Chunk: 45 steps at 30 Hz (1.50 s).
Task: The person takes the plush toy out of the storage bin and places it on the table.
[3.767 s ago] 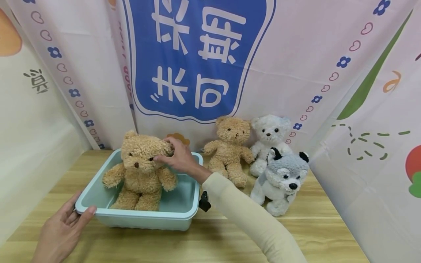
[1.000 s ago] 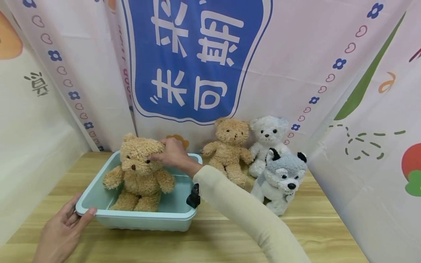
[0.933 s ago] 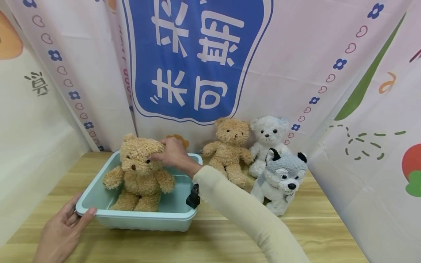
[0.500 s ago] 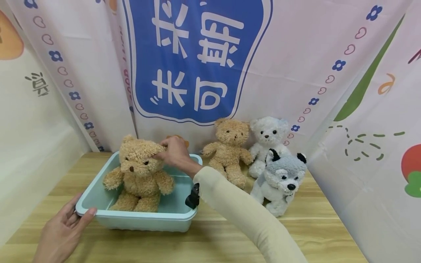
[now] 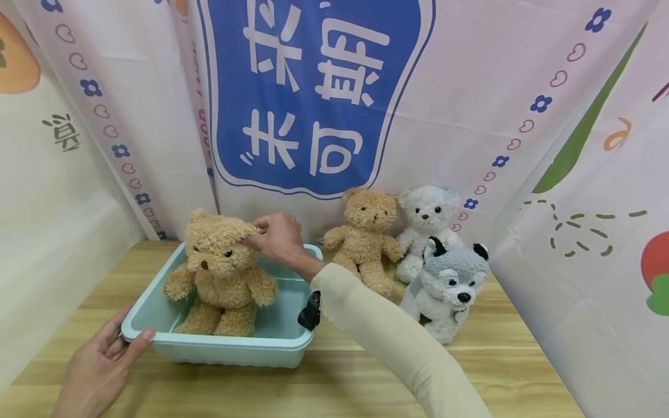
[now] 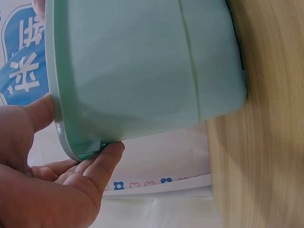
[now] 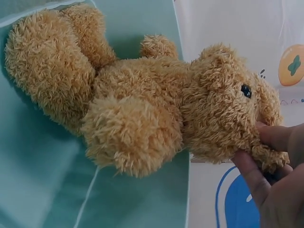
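Note:
A light brown teddy bear (image 5: 225, 284) sits upright in a pale blue-green plastic bin (image 5: 230, 342). My right hand (image 5: 282, 237) pinches the bear's ear on the right side of its head. In the right wrist view the thumb and fingers close around that ear of the teddy bear (image 7: 137, 104). My left hand (image 5: 99, 363) grips the bin's near left corner, thumb on top of the rim. The left wrist view has the fingers of the left hand (image 6: 57, 175) under the rim of the bin (image 6: 133, 66).
To the right of the bin sit a second brown teddy bear (image 5: 366, 244), a white bear (image 5: 425, 223) and a grey-and-white husky plush (image 5: 444, 290). A printed cloth (image 5: 444, 69) hangs behind them. Everything stands on a wood-grain table (image 5: 355, 377).
The bear's head has turned and shifted slightly left, and my right hand's hold has moved from the side of the head to the ear. The left hand stays on the bin.

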Available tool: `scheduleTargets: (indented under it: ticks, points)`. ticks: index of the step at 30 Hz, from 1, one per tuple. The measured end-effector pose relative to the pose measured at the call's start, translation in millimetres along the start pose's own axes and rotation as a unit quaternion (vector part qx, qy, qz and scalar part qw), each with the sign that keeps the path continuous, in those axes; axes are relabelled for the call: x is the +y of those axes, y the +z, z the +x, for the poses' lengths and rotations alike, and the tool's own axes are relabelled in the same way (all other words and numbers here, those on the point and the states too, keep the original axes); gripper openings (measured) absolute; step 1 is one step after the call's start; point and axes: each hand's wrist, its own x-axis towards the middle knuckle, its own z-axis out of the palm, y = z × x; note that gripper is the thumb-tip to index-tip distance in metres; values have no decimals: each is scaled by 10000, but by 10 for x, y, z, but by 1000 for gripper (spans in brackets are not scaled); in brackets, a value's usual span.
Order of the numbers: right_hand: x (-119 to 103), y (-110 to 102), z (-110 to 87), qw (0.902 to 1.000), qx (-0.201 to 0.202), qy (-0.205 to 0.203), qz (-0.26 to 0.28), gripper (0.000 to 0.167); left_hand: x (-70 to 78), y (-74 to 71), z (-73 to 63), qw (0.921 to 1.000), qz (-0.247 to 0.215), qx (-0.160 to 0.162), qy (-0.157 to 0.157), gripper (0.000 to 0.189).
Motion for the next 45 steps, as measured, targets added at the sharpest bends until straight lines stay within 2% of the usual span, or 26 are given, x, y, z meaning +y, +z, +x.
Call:
scheduleTargets:
  ticks: [6,11,18,22,27,32,37,45]
  points:
    - [-56,-46,-23,10000,21,-59,-11,23,-5,-2,-1,9999,80,-38,-77,82]
    - [-121,-132,-50,9996,-107,-63,267,19,-13,-12,18,9998,141,-58,-119,82]
    - [-232,-322,-49,9974,-122,-395,592,17,-20,-24,47,9994,266,-149,-161,82]
    - [-266,-456,-49,9948,-88,-579,836,16,-32,-9,40,9998,164,-107,-76,81]
    - [-282,-637,-64,9932,-13,-754,887,17,-31,1,28,9999,100,-31,3,81]
    - [-253,-842,-94,9936,27,-628,937,25,-24,-1,21,9999,137,-59,0,81]
    - [-204,-1074,-116,9914,-2,-359,1257,21,-28,2,17,9999,148,-39,75,80]
    - [-141,-1420,-175,9814,66,-507,1849,14,-45,15,8,9999,13,58,134,79]
